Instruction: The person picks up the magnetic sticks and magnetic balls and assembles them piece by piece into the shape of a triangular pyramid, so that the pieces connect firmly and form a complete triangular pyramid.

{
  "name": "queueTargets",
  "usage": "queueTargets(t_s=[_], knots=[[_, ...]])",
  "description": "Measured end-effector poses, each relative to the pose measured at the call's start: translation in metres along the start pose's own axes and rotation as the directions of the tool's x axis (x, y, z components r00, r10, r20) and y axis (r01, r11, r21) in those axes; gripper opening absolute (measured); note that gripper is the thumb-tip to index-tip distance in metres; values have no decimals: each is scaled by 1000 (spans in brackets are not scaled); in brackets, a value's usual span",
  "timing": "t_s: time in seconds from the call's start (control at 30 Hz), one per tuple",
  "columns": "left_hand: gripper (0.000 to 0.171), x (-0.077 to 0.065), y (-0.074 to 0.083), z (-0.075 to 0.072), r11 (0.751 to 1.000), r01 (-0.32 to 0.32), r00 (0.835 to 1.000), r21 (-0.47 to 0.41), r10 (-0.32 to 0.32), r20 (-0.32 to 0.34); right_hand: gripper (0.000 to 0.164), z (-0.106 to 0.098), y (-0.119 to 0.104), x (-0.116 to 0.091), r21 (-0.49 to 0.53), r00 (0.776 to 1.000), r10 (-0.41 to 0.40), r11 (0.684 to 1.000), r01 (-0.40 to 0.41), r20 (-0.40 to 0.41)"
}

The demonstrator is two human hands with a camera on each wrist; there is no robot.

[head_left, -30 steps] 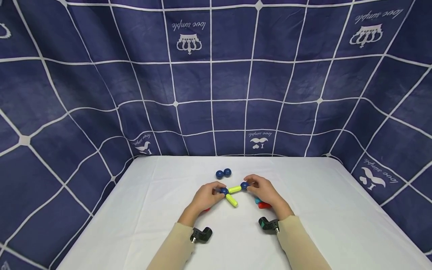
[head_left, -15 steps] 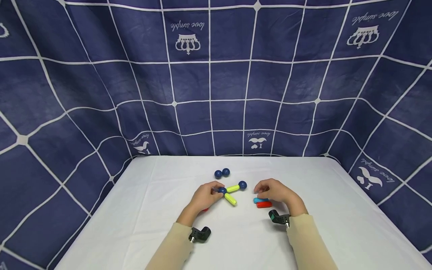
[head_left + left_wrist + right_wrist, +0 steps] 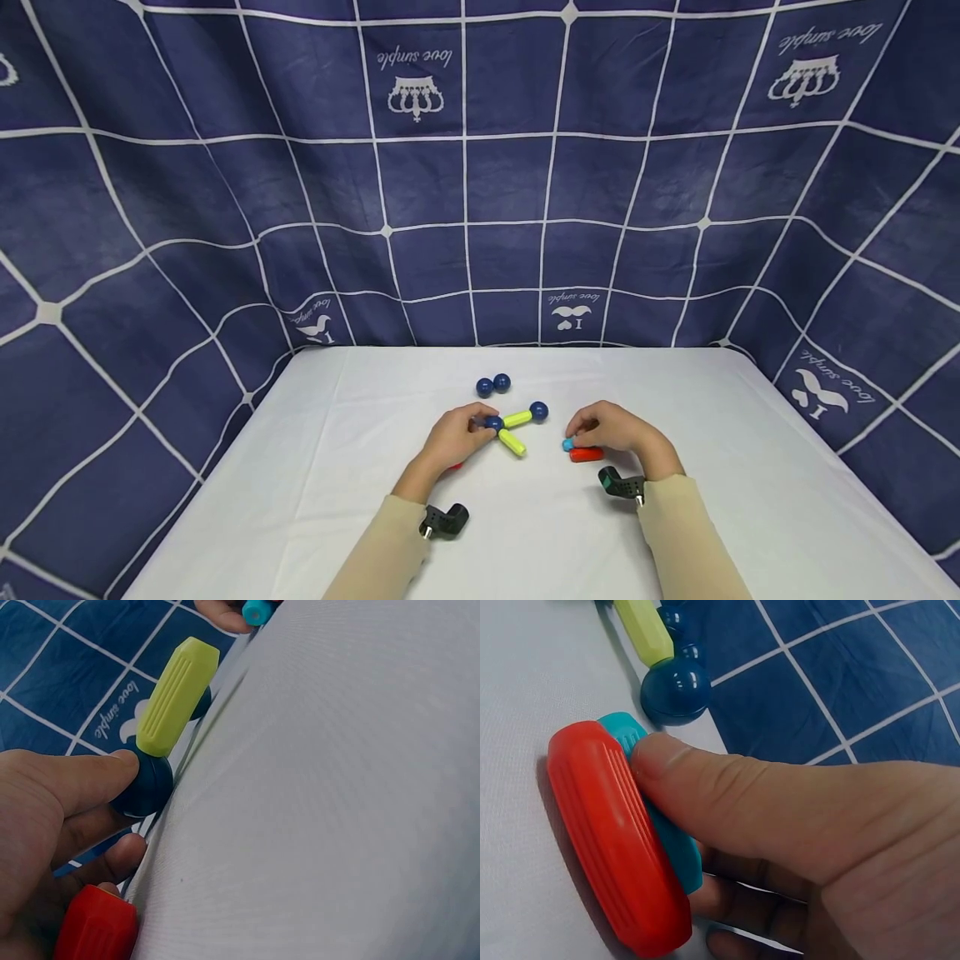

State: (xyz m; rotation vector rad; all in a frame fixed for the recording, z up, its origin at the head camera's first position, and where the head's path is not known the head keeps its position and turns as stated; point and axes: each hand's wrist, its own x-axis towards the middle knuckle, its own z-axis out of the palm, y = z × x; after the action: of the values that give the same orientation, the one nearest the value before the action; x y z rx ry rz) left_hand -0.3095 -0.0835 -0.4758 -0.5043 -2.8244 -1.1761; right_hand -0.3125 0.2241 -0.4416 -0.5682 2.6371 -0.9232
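Observation:
My left hand [image 3: 453,437] pinches a dark blue ball [image 3: 142,787] between thumb and fingers. Two yellow-green rods spread from that ball like a V: one rod [image 3: 517,419] reaches to a second dark blue ball [image 3: 538,411], the other rod [image 3: 512,442] points toward me. On the right, my right hand [image 3: 618,429] pinches a turquoise rod [image 3: 673,844], thumb on its near side, fingers partly hidden behind. Alongside it on the cloth lies a red rod [image 3: 619,840]. Another red rod [image 3: 97,926] sits below the left hand's fingers, mostly covered in the head view.
Two loose dark blue balls, a left one [image 3: 484,387] and a right one [image 3: 502,382], sit side by side farther back on the white-covered table [image 3: 360,433]. A blue checked curtain [image 3: 510,183] rises behind the table and along both sides.
My right hand has let go of the far blue ball, moved right and toward me, and taken hold of the turquoise rod. The left hand keeps its pinch on its ball.

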Motion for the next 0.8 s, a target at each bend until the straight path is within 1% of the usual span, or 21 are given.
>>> queueTargets(t_s=[0.27, 0.57, 0.8], knots=[[28, 0, -1, -1, 1000, -8, 1000, 7, 8, 4, 10, 1, 2, 0, 7, 1000, -20, 1000, 20, 7], [28, 1, -2, -3, 1000, 3, 1000, 13, -3, 3, 9, 3, 2, 3, 6, 1000, -2, 1000, 2, -18], [27, 0, -2, 0, 1000, 1, 1000, 4, -1, 4, 11, 7, 3, 2, 37, 999, 21, 999, -19, -50]])
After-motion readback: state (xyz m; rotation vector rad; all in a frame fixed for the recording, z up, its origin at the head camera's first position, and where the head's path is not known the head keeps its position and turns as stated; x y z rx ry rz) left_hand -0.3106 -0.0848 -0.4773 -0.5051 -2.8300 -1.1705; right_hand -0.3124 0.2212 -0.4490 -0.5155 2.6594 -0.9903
